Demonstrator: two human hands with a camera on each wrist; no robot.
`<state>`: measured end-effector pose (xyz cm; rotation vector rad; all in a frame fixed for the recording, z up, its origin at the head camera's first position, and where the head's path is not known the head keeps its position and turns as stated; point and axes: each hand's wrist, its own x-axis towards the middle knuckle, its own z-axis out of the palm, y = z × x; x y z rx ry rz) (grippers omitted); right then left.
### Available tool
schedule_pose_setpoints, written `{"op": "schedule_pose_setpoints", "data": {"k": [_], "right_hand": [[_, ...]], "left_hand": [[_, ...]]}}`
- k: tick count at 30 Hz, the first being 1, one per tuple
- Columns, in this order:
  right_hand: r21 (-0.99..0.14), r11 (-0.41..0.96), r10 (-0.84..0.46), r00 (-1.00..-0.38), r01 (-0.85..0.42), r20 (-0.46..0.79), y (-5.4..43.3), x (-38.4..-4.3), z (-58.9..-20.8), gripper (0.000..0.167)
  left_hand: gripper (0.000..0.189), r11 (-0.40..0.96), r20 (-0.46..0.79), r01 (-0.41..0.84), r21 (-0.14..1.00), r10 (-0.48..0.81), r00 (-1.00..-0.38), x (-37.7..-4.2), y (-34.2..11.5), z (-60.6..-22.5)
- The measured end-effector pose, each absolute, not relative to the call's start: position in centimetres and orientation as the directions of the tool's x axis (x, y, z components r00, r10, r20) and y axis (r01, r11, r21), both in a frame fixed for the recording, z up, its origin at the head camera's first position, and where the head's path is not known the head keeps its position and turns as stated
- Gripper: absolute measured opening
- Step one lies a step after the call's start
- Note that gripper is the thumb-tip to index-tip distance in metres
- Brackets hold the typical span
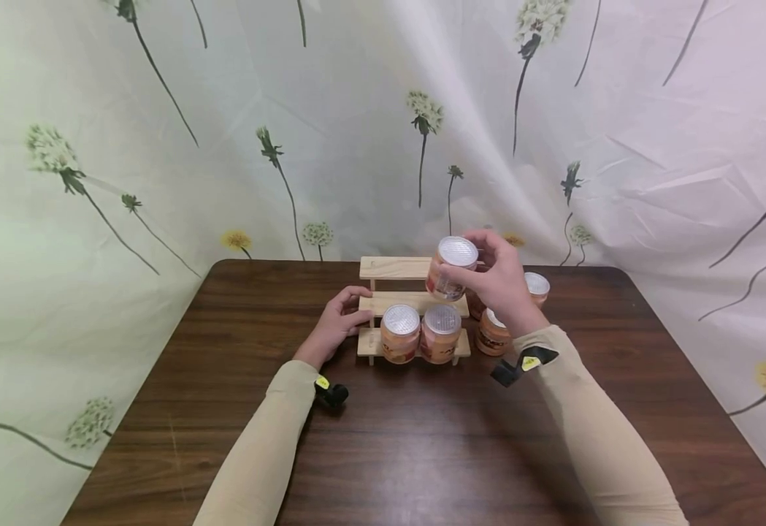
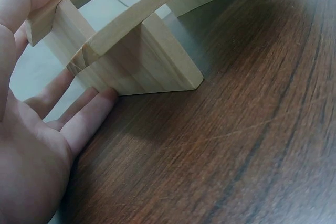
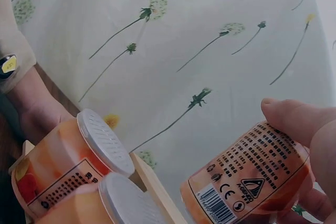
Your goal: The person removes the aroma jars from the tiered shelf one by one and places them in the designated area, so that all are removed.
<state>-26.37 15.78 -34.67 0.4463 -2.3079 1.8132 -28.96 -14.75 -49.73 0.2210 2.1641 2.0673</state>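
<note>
My right hand (image 1: 497, 281) grips an orange-labelled jar (image 1: 450, 274) with a ridged clear lid, thumb and fingers round its sides, raised over the upper steps of a three-step wooden rack (image 1: 392, 303). In the right wrist view that jar (image 3: 247, 177) is tilted, its barcode and printed label showing. My left hand (image 1: 336, 321) holds the rack's left end. In the left wrist view its thumb lies on one plank and the other fingers reach along the side panel (image 2: 157, 59). Two like jars, a left one (image 1: 400, 336) and a right one (image 1: 441, 336), stand side by side on the bottom step.
Right of the rack, partly behind my right hand and wrist, stand more jars, among them a near one (image 1: 491, 336) and a far one (image 1: 537, 286). The dark wooden table (image 1: 409, 446) reaches back to a flower-printed curtain (image 1: 356, 146).
</note>
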Motion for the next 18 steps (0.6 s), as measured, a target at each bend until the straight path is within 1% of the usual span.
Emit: {"op": "schedule_pose_setpoints", "data": {"k": [8,18], "right_hand": [[-0.921,0.221,-0.100,-0.947,-0.321,0.306,18.0,-25.4,-35.2,0.051],[-0.937,0.156,-0.065,-0.950,-0.313,0.307,19.9,-24.3,-35.1,0.048]], "left_hand": [[0.039,0.047,-0.002,0.008,0.999,0.198,-0.980,-28.7,-14.5,-49.9],[0.038,0.064,-0.005,0.008,0.998,0.188,-0.982,-28.8,-14.6,-49.6]]}}
